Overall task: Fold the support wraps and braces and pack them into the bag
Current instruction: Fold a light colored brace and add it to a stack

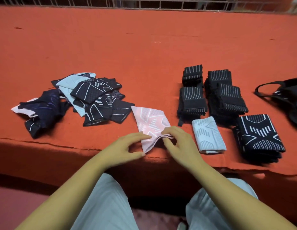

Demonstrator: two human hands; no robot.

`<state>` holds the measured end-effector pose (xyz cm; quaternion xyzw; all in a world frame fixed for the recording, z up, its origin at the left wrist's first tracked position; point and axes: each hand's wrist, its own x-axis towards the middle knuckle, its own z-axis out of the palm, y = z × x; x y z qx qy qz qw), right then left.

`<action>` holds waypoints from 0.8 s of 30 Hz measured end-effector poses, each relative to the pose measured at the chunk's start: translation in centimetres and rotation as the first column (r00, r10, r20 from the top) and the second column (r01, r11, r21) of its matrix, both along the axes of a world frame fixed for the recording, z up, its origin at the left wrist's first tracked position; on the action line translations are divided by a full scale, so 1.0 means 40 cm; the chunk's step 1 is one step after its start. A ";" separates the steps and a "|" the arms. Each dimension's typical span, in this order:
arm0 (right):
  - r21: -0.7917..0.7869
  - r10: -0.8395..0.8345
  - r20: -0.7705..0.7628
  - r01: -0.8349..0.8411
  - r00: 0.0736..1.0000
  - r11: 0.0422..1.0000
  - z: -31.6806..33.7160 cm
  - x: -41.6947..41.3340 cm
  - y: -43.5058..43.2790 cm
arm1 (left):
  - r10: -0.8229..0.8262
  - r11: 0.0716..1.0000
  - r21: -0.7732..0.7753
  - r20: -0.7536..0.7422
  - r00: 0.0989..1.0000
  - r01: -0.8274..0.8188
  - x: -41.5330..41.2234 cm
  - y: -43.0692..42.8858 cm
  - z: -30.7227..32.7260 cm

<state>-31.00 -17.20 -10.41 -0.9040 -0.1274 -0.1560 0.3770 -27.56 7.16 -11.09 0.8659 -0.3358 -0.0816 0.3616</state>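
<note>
Here, left hand (127,146) and right hand (179,141), close together, pinch the near end of the pale pink patterned knit brace (149,120), whose long axis runs away, leaning left.

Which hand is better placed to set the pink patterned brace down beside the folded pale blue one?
Probably the right hand: it pinches the pink patterned knit brace, and the folded pale blue knit brace lies just to its right.

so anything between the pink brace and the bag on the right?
Yes: the light-blue brace, black patterned stack and striped wrap stacks lie between the pink brace and the bag. All lie low; a lifted carry should clear them.
</note>
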 end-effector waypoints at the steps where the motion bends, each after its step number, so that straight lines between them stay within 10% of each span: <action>1: 0.025 -0.012 -0.021 0.013 1.000 1.000 0.004 0.001 0.002 | 0.026 1.000 0.005 0.008 1.000 -0.026 -0.001 -0.008 -0.001; 14: 0.167 0.075 -0.174 -0.045 0.982 0.985 0.018 0.013 -0.014 | 0.306 0.898 -0.292 -0.127 0.944 -0.330 -0.004 -0.043 -0.019; 24: 0.270 -0.133 -0.254 0.202 0.958 0.941 -0.011 0.030 0.006 | 0.490 0.845 -0.191 -0.093 0.867 -0.499 0.038 -0.076 -0.007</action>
